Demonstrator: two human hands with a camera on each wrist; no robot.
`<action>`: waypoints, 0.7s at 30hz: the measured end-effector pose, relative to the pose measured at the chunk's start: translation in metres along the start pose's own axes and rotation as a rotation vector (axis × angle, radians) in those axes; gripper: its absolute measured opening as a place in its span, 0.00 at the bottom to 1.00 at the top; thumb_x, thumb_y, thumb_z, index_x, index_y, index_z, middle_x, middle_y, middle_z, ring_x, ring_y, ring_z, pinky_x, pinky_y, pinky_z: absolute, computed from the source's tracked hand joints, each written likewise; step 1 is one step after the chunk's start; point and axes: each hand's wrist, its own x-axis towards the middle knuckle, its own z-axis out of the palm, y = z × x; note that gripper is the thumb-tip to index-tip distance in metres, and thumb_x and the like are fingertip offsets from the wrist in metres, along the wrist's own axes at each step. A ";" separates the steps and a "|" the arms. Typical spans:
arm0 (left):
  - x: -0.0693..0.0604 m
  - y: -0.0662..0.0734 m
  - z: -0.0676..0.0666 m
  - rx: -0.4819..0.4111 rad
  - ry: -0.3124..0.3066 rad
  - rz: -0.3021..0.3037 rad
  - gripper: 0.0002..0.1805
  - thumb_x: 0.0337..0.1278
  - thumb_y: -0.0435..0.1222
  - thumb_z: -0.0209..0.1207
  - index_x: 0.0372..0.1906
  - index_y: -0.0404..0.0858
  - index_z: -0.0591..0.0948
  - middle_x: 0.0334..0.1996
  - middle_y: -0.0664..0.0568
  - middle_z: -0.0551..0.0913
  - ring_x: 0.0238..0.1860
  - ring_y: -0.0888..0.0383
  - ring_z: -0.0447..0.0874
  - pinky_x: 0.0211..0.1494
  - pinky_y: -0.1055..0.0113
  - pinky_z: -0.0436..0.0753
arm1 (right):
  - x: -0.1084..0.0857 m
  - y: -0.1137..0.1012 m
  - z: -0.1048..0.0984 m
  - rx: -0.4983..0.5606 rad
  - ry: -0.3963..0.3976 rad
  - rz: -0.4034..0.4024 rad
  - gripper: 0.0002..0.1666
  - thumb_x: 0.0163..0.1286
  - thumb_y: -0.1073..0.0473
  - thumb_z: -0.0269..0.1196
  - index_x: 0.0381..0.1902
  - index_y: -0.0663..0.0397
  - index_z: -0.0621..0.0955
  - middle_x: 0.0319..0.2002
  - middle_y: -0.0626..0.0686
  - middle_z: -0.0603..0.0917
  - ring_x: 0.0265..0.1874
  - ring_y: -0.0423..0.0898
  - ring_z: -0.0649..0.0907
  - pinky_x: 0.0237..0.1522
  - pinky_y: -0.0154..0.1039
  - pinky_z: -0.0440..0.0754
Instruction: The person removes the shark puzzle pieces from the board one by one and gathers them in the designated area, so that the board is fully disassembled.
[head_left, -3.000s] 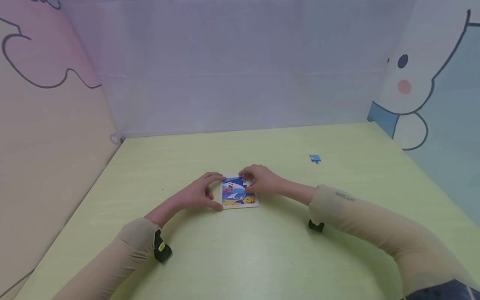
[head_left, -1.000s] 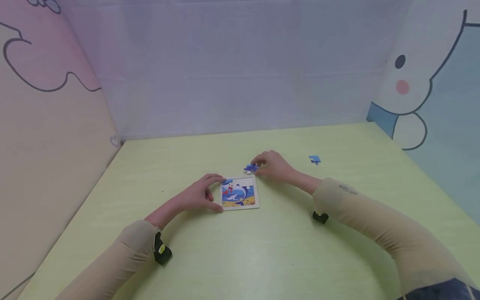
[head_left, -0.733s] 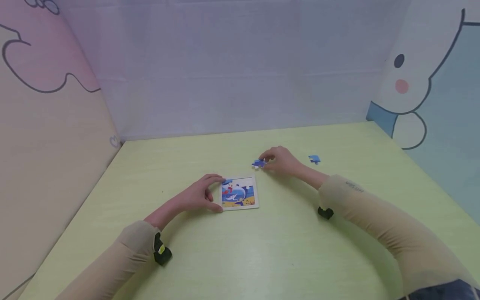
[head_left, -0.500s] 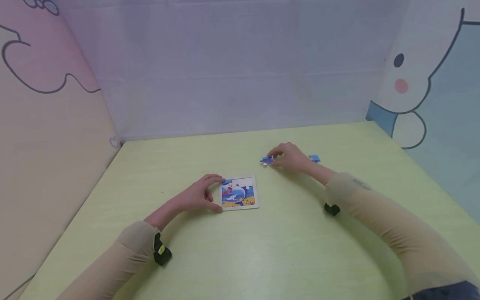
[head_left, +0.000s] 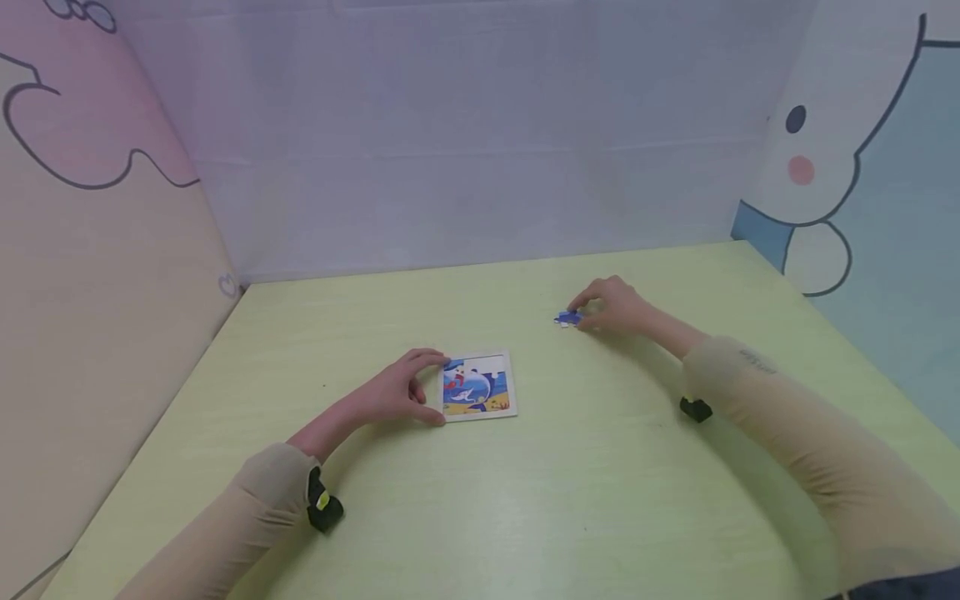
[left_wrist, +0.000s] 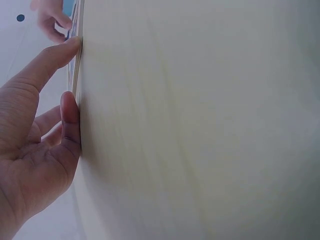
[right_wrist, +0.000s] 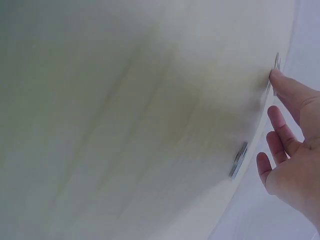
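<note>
A small square jigsaw puzzle in a white frame [head_left: 513, 392] lies mid-table, showing a dolphin picture with a bare white area along its upper right. My left hand [head_left: 393, 390] holds its left side, index fingertip at the far corner and thumb at the near corner. Farther right, my right hand [head_left: 615, 308] pinches a dark blue puzzle piece [head_left: 567, 319] low over the table; whether it touches the surface I cannot tell. In the right wrist view another puzzle piece [right_wrist: 239, 160] lies on the table beneath the hand; in the head view that hand hides it.
The pale yellow-green table [head_left: 517, 500] reaches back to a plain lilac backdrop [head_left: 480, 133]. Cartoon-printed panels [head_left: 862, 167] stand along both sides. Each wrist carries a small dark camera, such as the left wrist camera [head_left: 325, 508].
My right hand has lifted the dark blue piece away from the puzzle and carried it right and farther back, now covering the light blue loose piece. The left hand has stayed at the frame.
</note>
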 end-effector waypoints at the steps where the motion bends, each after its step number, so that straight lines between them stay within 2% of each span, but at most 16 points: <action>1: 0.000 0.000 0.000 0.000 0.000 0.000 0.49 0.44 0.44 0.76 0.73 0.45 0.65 0.76 0.46 0.57 0.33 0.60 0.76 0.40 0.70 0.78 | 0.000 0.003 -0.002 -0.002 -0.007 0.005 0.19 0.61 0.57 0.71 0.51 0.50 0.86 0.57 0.60 0.82 0.60 0.59 0.74 0.63 0.59 0.65; 10: 0.002 -0.002 0.001 -0.004 0.002 0.002 0.49 0.43 0.44 0.76 0.73 0.46 0.65 0.75 0.46 0.57 0.34 0.60 0.76 0.41 0.70 0.78 | -0.008 0.015 -0.013 0.040 -0.060 -0.016 0.21 0.62 0.58 0.70 0.54 0.54 0.84 0.59 0.64 0.79 0.63 0.63 0.73 0.67 0.62 0.64; 16: 0.002 0.000 0.001 0.004 0.005 0.002 0.49 0.44 0.43 0.76 0.74 0.46 0.65 0.75 0.46 0.57 0.34 0.60 0.76 0.41 0.70 0.78 | -0.013 0.017 -0.016 0.075 -0.067 0.008 0.22 0.63 0.57 0.69 0.55 0.54 0.83 0.61 0.64 0.77 0.65 0.63 0.71 0.69 0.63 0.62; 21: 0.002 -0.001 0.002 0.007 0.007 0.007 0.49 0.44 0.43 0.76 0.74 0.45 0.65 0.75 0.46 0.57 0.34 0.60 0.76 0.41 0.70 0.78 | -0.013 0.021 -0.015 0.081 -0.065 -0.001 0.22 0.63 0.56 0.70 0.55 0.53 0.83 0.61 0.63 0.77 0.65 0.63 0.71 0.69 0.63 0.60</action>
